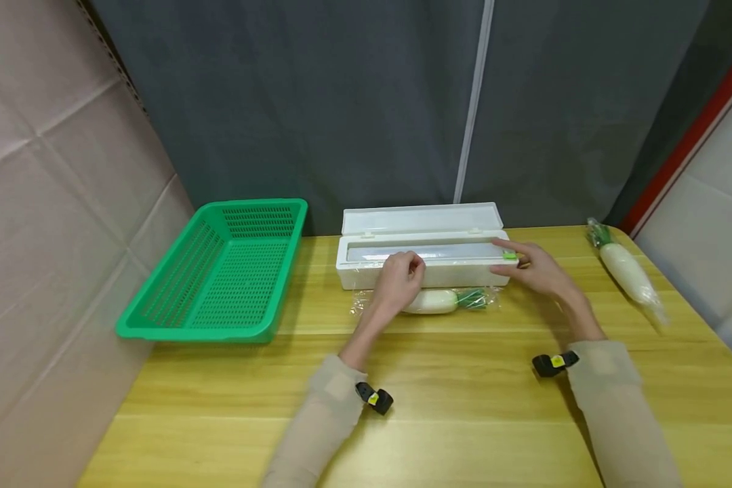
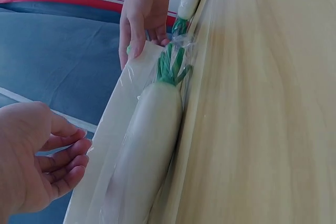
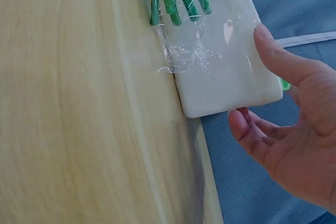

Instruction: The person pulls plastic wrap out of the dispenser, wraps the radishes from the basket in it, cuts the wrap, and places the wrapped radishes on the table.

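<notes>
A white cling film dispenser box (image 1: pixel 427 274) stands near the back of the table with its lid (image 1: pixel 421 220) tipped back. A green slider (image 1: pixel 510 256) sits at its right end. In front lies a white radish (image 1: pixel 434 302) with green stalks, wrapped in clear film. My left hand (image 1: pixel 398 281) is over the radish at the box's front edge, thumb and fingertips curled together; whether they pinch clear film I cannot tell. My right hand (image 3: pixel 299 124) grips the box's right end, thumb at the edge and fingers against the end face.
A green plastic basket (image 1: pixel 271 298) stands at the left, beside the pale wall. Another film-wrapped radish (image 1: pixel 629 271) lies near the table's right edge. Behind the table hangs a dark grey curtain (image 1: pixel 341 102). Bare wood tabletop (image 1: pixel 463 386) spreads in front of the radish.
</notes>
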A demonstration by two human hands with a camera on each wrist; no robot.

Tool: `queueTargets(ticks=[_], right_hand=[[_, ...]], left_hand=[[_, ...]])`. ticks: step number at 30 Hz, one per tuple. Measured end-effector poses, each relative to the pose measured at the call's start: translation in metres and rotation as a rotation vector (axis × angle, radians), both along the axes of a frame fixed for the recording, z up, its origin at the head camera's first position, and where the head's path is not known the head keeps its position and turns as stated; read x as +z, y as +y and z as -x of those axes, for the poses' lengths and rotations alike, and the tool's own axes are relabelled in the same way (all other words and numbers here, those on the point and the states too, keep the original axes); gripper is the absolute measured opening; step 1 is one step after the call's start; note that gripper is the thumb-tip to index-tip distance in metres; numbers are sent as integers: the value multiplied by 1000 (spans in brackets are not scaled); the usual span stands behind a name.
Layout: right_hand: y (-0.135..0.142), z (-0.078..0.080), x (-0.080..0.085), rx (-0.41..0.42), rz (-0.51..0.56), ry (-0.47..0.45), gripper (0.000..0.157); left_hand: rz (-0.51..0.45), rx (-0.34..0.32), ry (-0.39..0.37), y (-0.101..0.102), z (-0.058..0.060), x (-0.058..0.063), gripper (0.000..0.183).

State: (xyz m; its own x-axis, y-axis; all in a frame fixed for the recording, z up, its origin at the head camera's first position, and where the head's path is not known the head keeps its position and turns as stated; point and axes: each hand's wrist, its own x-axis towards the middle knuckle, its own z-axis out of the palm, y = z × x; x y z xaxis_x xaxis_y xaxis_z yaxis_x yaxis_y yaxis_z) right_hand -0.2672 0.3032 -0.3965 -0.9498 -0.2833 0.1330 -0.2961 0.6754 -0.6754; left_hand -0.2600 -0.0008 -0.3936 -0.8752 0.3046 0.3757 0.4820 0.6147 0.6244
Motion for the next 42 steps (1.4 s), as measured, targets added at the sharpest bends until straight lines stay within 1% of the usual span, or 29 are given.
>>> queueTargets(ticks=[5, 9, 11, 16, 20, 22, 27, 31, 35, 39, 42], right_hand=[[0, -1, -1, -12, -8, -11, 65], [-1, -1, -1, -34, -13, -17, 65], [-1, 0, -2, -41, -12, 1, 64], [1, 2, -7, -29, 10, 58, 59], [2, 4, -10, -37, 18, 57, 59], [2, 4, -11, -45, 15, 55, 59], [2, 3, -11, -36, 27, 79, 58], [2, 2, -12, -33, 38, 102, 55], [2, 2, -14, -27, 57, 116, 53], [2, 1, -13, -39, 60, 109, 51], [3, 1, -13, -44, 54, 103, 51]], left_hand=[[29, -55, 27, 16, 3, 2, 15], [63, -114, 41, 31, 8, 6, 16], [76, -146, 34, 38, 10, 9, 16], [111, -218, 13, 55, 17, 13, 15], [136, -275, 19, 69, 22, 14, 14], [156, -294, 33, 77, 25, 13, 14], [212, -304, 73, 93, 29, 11, 16], [224, -298, 98, 104, 31, 9, 18], [253, -269, 100, 112, 32, 9, 21], [300, -243, 101, 119, 34, 10, 24], [330, -230, 87, 124, 36, 10, 25]])
